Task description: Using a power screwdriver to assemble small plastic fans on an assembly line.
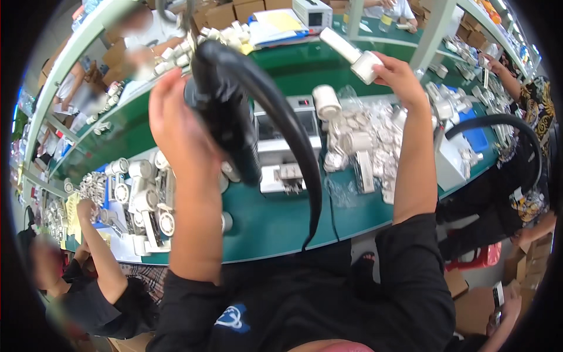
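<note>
My right hand (pixel 400 77) is raised over the bench at the right, its fingers closed on the round head of a white plastic device with a drum-shaped head and straight handle (pixel 341 46). The handle points up and left. My left hand (pixel 179 120) is raised beside a black hanging power tool (pixel 226 102) that looks like an electric screwdriver. That hand is blurred and the tool partly covers it, so its grip cannot be made out. From the tool's top a thick black cable (pixel 293 126) curves down in front of the bench.
On the green bench (pixel 264 226) stand a grey-white machine (pixel 287 132) and a small white fixture (pixel 283 179). White parts (pixel 366 132) are heaped at the right, similar devices (pixel 143 193) at the left. Other people (pixel 99 281) work on both sides and across the bench.
</note>
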`<state>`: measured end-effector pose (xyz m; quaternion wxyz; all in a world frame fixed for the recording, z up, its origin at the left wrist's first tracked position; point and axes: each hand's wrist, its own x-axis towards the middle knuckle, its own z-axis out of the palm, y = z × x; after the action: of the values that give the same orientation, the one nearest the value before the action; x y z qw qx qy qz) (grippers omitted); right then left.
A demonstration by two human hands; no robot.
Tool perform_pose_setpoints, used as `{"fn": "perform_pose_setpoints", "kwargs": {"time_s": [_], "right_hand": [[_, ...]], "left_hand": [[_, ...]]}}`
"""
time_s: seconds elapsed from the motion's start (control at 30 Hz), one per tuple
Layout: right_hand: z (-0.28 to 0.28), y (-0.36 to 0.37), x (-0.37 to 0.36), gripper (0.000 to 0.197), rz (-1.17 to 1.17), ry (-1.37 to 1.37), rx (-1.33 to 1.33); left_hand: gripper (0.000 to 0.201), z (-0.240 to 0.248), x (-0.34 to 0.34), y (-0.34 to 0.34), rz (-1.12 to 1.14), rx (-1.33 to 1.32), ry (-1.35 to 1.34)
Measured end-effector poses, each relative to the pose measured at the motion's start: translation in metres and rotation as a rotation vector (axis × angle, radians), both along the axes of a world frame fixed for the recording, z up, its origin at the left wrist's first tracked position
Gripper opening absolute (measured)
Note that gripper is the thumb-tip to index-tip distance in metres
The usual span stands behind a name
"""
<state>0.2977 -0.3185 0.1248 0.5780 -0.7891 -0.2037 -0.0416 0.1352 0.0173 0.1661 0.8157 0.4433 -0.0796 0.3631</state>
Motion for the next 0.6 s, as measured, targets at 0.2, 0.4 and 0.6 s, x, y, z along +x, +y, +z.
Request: {"fn": "perform_pose_setpoints", "kwargs": {"time_s": [0.2,0.4,0.6], "right_hand": [[-0.028,-0.014,-0.158,0.05,0.219,-0.014,0.075],[-0.08,0.0,-0.214,0.046,0.36,0.295,0.217],[-0.107,0.018,-0.225,0.045,0.586,0.383,0.259]], "left_hand": [[0.063,-0.118,-0.081,-0.064,-0.368,0.109,0.058],[0.071,-0.159,-0.099,-0.061,-0.789,-0.088,0.108],[0.077,-0.167,-0.123,-0.072,-0.663,0.172,0.268]]}}
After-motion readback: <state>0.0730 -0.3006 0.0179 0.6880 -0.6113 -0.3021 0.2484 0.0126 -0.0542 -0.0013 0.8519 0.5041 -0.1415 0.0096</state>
